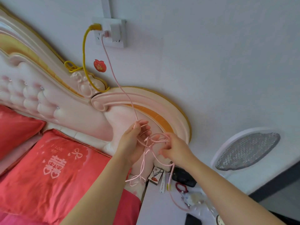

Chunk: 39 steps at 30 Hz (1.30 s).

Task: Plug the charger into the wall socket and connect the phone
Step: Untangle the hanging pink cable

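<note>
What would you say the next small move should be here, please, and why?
Probably work the loops apart to free the connector end. The pink charger already sits in the wall socket, but its pink cable is tangled between the left hand and right hand, and the phone lies unconnected on the table.

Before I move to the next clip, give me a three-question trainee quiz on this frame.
1. True or false: the pink charger is already in the wall socket.
2. Which hands hold the pink cable? A) left only B) right only C) both
3. Fill in: the other plug in the socket has a ___ cord.

Key: 1 true. 2 C: left hand and right hand work its tangled loops. 3 yellow.
</note>
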Each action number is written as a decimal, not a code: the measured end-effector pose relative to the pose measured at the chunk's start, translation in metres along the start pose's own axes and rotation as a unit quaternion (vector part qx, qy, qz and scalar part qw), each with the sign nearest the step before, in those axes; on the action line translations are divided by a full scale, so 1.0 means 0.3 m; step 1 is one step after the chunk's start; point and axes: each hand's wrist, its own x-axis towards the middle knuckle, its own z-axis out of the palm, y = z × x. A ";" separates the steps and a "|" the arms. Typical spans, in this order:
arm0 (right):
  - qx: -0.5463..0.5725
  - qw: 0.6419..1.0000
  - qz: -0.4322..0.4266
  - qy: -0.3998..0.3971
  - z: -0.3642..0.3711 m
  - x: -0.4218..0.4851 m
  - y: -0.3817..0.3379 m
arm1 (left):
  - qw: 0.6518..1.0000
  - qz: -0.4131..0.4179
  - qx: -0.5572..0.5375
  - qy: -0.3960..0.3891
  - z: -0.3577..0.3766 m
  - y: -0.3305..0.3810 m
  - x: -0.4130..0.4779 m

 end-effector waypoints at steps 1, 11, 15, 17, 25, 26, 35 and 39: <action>0.003 1.000 0.001 -0.007 -0.017 0.001 0.002 | 1.000 -0.007 0.007 -0.005 -0.007 0.009 0.000; 0.243 0.957 0.008 0.158 -0.296 0.036 0.005 | 0.862 0.017 0.495 0.106 -0.161 0.068 -0.010; 0.312 0.933 0.004 0.177 -0.371 0.049 0.014 | 0.871 0.008 0.472 0.134 -0.189 0.043 -0.015; 0.298 0.940 0.011 0.164 -0.364 0.047 0.016 | 0.930 -0.004 0.347 0.118 -0.149 0.036 -0.023; -0.002 1.000 0.004 -0.018 -0.189 0.000 0.025 | 0.976 0.011 0.218 0.024 0.002 0.049 -0.024; -0.039 0.999 0.008 -0.036 -0.160 0.001 0.030 | 0.976 0.009 0.216 0.014 0.014 0.045 -0.024; -0.008 0.998 0.054 -0.032 0.001 0.039 0.020 | 0.987 -0.008 0.158 -0.033 0.033 0.026 -0.055; 0.082 0.994 0.039 0.064 -0.099 0.037 0.038 | 0.994 -0.014 0.103 -0.040 -0.030 0.082 -0.053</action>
